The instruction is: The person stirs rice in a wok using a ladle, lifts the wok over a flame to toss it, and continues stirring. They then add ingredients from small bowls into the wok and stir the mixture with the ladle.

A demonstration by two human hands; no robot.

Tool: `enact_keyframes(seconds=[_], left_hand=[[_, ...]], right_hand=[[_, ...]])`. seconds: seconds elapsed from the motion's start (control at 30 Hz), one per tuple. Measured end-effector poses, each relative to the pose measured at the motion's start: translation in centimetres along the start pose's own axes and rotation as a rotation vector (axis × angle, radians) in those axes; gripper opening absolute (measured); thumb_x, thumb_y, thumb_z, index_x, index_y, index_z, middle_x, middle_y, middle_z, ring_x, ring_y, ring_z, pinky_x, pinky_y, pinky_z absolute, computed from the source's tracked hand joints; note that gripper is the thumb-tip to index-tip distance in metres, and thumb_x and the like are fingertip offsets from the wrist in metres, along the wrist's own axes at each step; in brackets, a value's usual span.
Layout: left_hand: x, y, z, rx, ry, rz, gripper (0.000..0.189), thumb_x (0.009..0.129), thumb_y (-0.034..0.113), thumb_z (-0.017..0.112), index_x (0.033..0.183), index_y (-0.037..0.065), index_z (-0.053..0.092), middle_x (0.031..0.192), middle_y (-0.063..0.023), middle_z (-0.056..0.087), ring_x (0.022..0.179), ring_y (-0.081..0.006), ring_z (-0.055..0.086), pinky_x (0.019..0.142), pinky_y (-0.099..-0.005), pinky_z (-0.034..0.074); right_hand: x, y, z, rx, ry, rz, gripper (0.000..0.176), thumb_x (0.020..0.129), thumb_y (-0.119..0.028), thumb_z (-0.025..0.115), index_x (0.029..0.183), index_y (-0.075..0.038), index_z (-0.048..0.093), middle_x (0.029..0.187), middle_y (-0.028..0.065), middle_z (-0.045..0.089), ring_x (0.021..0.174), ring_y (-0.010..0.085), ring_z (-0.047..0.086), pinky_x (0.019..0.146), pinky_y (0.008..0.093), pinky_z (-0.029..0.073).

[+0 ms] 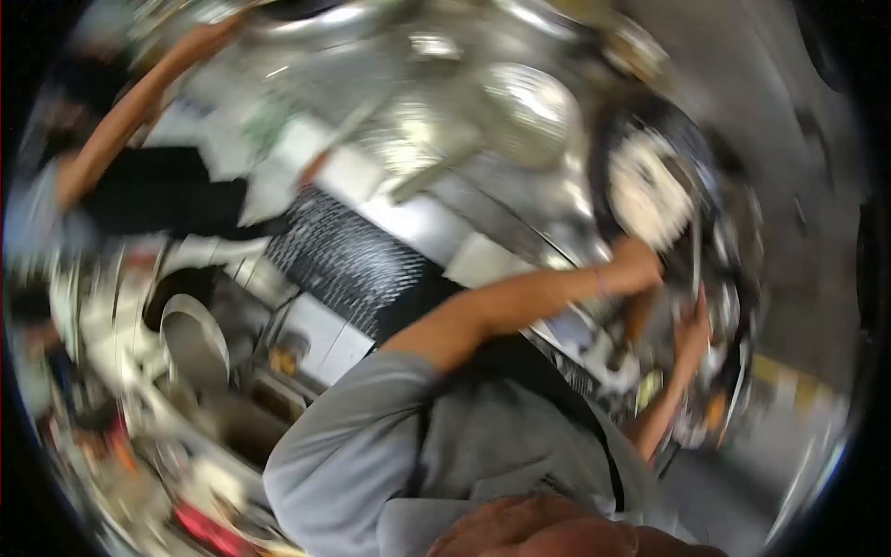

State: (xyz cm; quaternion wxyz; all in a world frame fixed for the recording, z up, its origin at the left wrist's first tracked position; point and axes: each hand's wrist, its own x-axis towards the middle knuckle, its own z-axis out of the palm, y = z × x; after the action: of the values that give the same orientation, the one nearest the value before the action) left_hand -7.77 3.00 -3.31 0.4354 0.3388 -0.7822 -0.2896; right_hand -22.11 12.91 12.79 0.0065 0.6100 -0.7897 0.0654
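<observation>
"What's the biggest thing around you?"

"The steel counter [520,223], running across the top of the frame. A co-worker [93,172] stands at the left, one arm stretched to the upper left."

"And below the counter?"

"A black textured mat [348,251], left of centre."

"Where's the wok?"

"My wok [676,116] is in the upper right, dark and round. Left of it, at upper centre, lies a perforated skimmer [529,107]; inside the wok sits a mass of pale food [640,190]."

"Your hands?"

"Both right of centre. My left hand [636,266] is curled tight at the wok's lower edge; I can't tell through the blur whether it grips the rim or the brown handle [638,317] just below. My right hand [691,330], lower and further right, is wrapped around a thin metal utensil [696,251] that reaches up into the wok."
</observation>
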Motion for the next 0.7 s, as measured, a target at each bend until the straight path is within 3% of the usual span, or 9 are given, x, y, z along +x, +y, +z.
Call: enact_keyframes(seconds=[0.03, 0.1, 0.13, 0.27, 0.33, 0.4, 0.43, 0.53, 0.7], left_hand=[[-0.3, 0.8, -2.4, 0.077, 0.011, 0.168, 0.021, 0.076, 0.039, 0.074, 0.073, 0.018, 0.079, 0.076, -0.0076, 0.074, 0.072, -0.0318, 0.071, 0.064, -0.0513, 0.052], [-0.4, 1.5, -4.4, 0.098, -0.029, 0.131, 0.027, 0.087, 0.038, 0.071, 0.075, 0.015, 0.078, 0.078, -0.0079, 0.073, 0.078, -0.0307, 0.071, 0.071, -0.0467, 0.052], [-0.4, 1.5, -5.0, 0.123, -0.025, 0.11, 0.03, 0.09, 0.039, 0.07, 0.076, 0.013, 0.077, 0.079, -0.0087, 0.073, 0.08, -0.0303, 0.071, 0.074, -0.045, 0.052], [0.0, 1.3, -5.6, 0.089, -0.122, 0.075, 0.032, 0.094, 0.039, 0.066, 0.082, 0.01, 0.073, 0.084, -0.0103, 0.072, 0.086, -0.0307, 0.07, 0.079, -0.044, 0.051], [-0.4, 1.5, -5.2, 0.077, -0.055, 0.088, 0.033, 0.092, 0.038, 0.068, 0.078, 0.009, 0.074, 0.08, -0.0107, 0.072, 0.083, -0.0309, 0.071, 0.077, -0.0447, 0.051], [0.0, 1.5, -5.7, 0.103, -0.053, 0.101, 0.031, 0.092, 0.037, 0.068, 0.078, 0.01, 0.074, 0.08, -0.011, 0.072, 0.082, -0.0315, 0.07, 0.077, -0.0444, 0.051], [0.0, 1.5, -5.9, 0.116, -0.05, 0.109, 0.031, 0.092, 0.036, 0.068, 0.079, 0.01, 0.074, 0.08, -0.0112, 0.072, 0.082, -0.0317, 0.07, 0.077, -0.0444, 0.051], [-0.3, 1.8, -5.5, 0.107, -0.066, 0.078, 0.029, 0.093, 0.036, 0.068, 0.082, 0.01, 0.073, 0.084, -0.0121, 0.073, 0.083, -0.0328, 0.07, 0.078, -0.0451, 0.051], [-0.1, 1.6, -6.1, 0.099, -0.117, 0.123, 0.032, 0.093, 0.037, 0.067, 0.081, 0.008, 0.073, 0.082, -0.0142, 0.072, 0.083, -0.0363, 0.07, 0.079, -0.0486, 0.053]], right_hand=[[-2.0, -0.2, -2.2, 0.062, 0.14, -0.212, 0.058, 0.093, -0.008, 0.067, 0.149, -0.02, 0.055, 0.114, 0.0261, 0.071, 0.1, 0.0398, 0.071, 0.081, 0.0455, 0.054], [-5.0, -2.8, -6.1, -0.018, 0.156, -0.118, 0.061, 0.091, -0.005, 0.068, 0.148, -0.021, 0.055, 0.117, 0.0263, 0.069, 0.105, 0.0452, 0.067, 0.084, 0.0472, 0.054], [-6.0, -5.5, -7.7, -0.081, 0.067, 0.098, 0.062, 0.091, -0.005, 0.068, 0.148, -0.025, 0.056, 0.116, 0.0262, 0.069, 0.103, 0.0448, 0.068, 0.084, 0.0479, 0.054], [-3.0, -1.7, -0.1, -0.136, -0.123, 0.154, 0.059, 0.092, -0.01, 0.066, 0.147, -0.03, 0.055, 0.104, 0.0281, 0.071, 0.096, 0.0461, 0.069, 0.082, 0.0514, 0.055], [0.1, -3.1, 3.7, -0.01, -0.048, 0.172, 0.059, 0.093, -0.015, 0.065, 0.149, -0.026, 0.053, 0.098, 0.0301, 0.07, 0.094, 0.0491, 0.068, 0.081, 0.0537, 0.054], [1.9, -1.2, 6.4, 0.108, 0.069, 0.043, 0.059, 0.093, -0.016, 0.064, 0.15, -0.022, 0.052, 0.098, 0.0308, 0.069, 0.094, 0.0507, 0.067, 0.082, 0.0547, 0.054], [3.1, -1.1, 6.7, 0.167, 0.128, -0.027, 0.059, 0.094, -0.017, 0.063, 0.151, -0.021, 0.051, 0.098, 0.0311, 0.069, 0.094, 0.0515, 0.067, 0.082, 0.0552, 0.053], [5.9, -2.6, 7.0, 0.204, 0.123, 0.114, 0.059, 0.094, -0.017, 0.063, 0.151, -0.018, 0.05, 0.101, 0.031, 0.069, 0.098, 0.0507, 0.067, 0.084, 0.0549, 0.053], [6.4, -3.5, 7.8, 0.167, 0.012, -0.058, 0.057, 0.093, -0.016, 0.063, 0.149, -0.022, 0.052, 0.103, 0.0292, 0.07, 0.096, 0.0497, 0.067, 0.083, 0.0554, 0.053]])
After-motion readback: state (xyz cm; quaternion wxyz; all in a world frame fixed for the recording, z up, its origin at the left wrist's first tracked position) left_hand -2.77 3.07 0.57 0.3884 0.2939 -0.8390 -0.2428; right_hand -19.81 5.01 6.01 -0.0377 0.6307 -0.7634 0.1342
